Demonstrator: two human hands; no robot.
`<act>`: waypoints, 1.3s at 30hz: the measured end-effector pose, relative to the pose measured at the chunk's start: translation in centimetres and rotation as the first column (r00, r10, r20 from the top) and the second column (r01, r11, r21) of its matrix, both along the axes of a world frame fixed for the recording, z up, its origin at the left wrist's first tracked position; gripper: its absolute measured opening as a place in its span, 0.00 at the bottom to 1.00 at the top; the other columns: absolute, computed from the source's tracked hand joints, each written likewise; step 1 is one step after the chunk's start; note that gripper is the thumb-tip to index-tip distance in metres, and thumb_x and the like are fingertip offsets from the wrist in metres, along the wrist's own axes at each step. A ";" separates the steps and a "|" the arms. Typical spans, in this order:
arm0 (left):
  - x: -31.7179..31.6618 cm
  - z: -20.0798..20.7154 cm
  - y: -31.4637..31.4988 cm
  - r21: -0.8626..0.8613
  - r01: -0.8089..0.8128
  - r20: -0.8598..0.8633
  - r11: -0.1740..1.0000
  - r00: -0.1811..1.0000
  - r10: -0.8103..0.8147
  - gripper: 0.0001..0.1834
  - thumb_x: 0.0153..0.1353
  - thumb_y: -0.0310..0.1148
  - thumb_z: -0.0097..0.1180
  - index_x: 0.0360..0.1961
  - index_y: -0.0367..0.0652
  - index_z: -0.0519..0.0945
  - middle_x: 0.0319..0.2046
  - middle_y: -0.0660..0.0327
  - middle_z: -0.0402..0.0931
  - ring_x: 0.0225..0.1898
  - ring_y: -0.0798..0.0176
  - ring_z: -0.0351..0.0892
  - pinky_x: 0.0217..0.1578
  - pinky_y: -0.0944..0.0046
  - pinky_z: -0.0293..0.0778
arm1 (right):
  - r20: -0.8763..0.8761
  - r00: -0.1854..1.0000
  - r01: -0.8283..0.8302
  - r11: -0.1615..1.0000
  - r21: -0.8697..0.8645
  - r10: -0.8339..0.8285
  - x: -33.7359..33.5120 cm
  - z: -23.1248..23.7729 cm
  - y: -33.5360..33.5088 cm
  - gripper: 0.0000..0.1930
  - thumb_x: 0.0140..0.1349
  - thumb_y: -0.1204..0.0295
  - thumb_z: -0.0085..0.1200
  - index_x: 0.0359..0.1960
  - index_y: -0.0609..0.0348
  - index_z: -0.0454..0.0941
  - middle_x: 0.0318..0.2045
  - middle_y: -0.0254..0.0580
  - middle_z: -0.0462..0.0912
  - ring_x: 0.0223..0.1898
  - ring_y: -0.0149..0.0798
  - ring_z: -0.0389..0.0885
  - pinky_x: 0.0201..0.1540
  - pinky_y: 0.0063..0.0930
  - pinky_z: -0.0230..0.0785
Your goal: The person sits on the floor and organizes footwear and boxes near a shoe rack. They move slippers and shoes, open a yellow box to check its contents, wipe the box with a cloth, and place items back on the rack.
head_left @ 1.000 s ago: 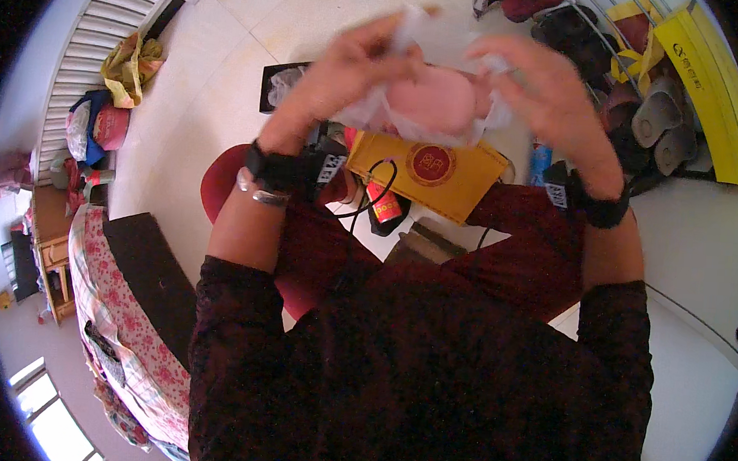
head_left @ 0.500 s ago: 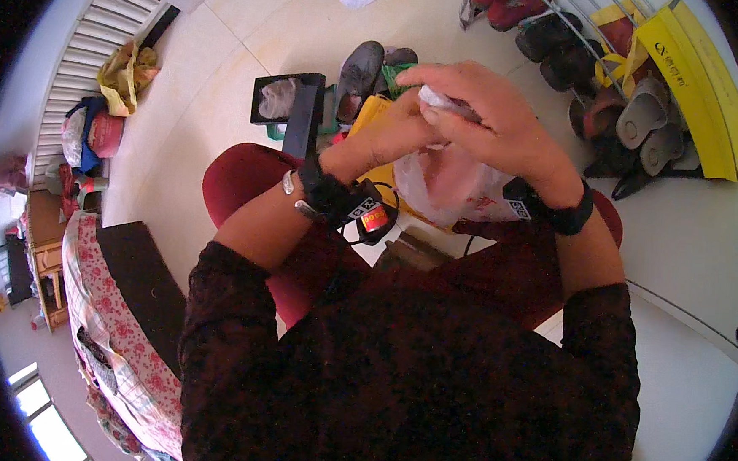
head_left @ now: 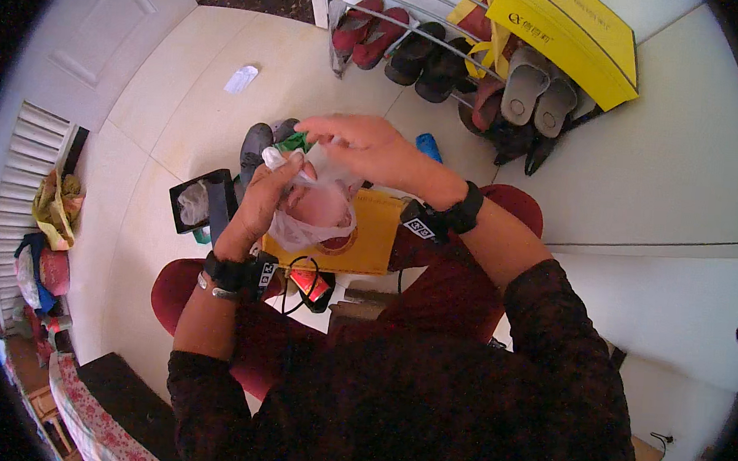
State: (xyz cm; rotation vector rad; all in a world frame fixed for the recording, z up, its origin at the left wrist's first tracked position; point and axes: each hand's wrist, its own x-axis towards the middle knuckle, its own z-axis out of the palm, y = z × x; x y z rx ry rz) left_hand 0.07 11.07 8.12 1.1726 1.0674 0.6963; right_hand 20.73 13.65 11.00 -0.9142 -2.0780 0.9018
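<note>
A translucent plastic bag (head_left: 319, 213) with something pinkish in it hangs between my hands. My left hand (head_left: 257, 202) is closed on its bunched white top, thumb pressed against the fingers. Over the bag's right side reaches my right hand (head_left: 382, 155), its fingers stretched to the left; its palm is hidden, and it seems to touch the film at most. Below and behind the bag is a yellow box (head_left: 378, 223), in front of my knees. A red and black item (head_left: 311, 286) with a dark cord lies nearer to me.
Grey shoes (head_left: 256, 143) and a black open box (head_left: 186, 207) stand beyond my left hand. A metal rack (head_left: 416, 12) with shoes and a yellow shoebox (head_left: 566, 40) is at the far right. White paper (head_left: 241, 79) and a blue object (head_left: 428, 146) lie on the floor.
My hands have come apart from their clasp around the bag's top. The left keeps the bunched top; the right has drawn back with fingers extended. The whole view has swung to the right.
</note>
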 end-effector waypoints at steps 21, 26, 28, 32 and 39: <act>-0.2 -0.1 0.3 -0.136 0.058 0.058 0.989 0.997 -0.050 0.21 0.69 0.48 0.44 0.32 0.41 0.78 0.19 0.66 0.74 0.19 0.72 0.71 0.24 0.72 0.66 | 0.043 0.998 -0.036 0.996 -0.083 0.040 -0.3 -2.9 0.0 0.09 0.59 0.66 0.49 0.35 0.56 0.77 0.29 0.47 0.81 0.32 0.50 0.81 0.35 0.40 0.71; 0.1 0.2 0.1 -0.011 -0.159 0.048 0.987 0.986 0.159 0.18 0.68 0.45 0.46 0.43 0.41 0.78 0.25 0.67 0.75 0.26 0.72 0.72 0.31 0.72 0.68 | -0.030 0.992 0.120 0.982 -0.143 -0.125 0.2 -4.0 0.5 0.10 0.59 0.67 0.52 0.39 0.59 0.76 0.31 0.44 0.80 0.30 0.37 0.78 0.36 0.28 0.71; 0.1 0.0 0.1 -0.114 -0.056 0.055 0.992 0.997 0.062 0.19 0.68 0.44 0.45 0.46 0.41 0.77 0.26 0.67 0.75 0.27 0.72 0.73 0.32 0.72 0.68 | 0.016 0.991 0.129 0.959 -0.253 -0.129 0.2 -4.3 0.6 0.10 0.60 0.68 0.52 0.39 0.58 0.76 0.36 0.44 0.81 0.35 0.38 0.80 0.40 0.29 0.71; 0.3 -0.9 0.3 -0.264 -0.122 0.223 0.957 0.957 0.184 0.14 0.66 0.38 0.49 0.47 0.41 0.77 0.28 0.65 0.77 0.28 0.72 0.75 0.31 0.72 0.70 | -0.122 0.977 -0.131 0.947 0.294 0.173 -0.9 -4.5 0.0 0.10 0.62 0.65 0.51 0.40 0.57 0.76 0.49 0.46 0.77 0.49 0.45 0.77 0.50 0.34 0.70; -0.6 -0.1 0.0 0.124 0.102 -0.166 0.987 0.983 -0.080 0.06 0.55 0.23 0.55 0.35 0.40 0.79 0.30 0.64 0.78 0.30 0.70 0.76 0.32 0.69 0.73 | -0.038 0.982 -0.188 0.979 -0.075 0.186 -0.1 -4.4 -1.0 0.26 0.65 0.59 0.50 0.63 0.54 0.65 0.55 0.50 0.73 0.56 0.48 0.73 0.55 0.34 0.68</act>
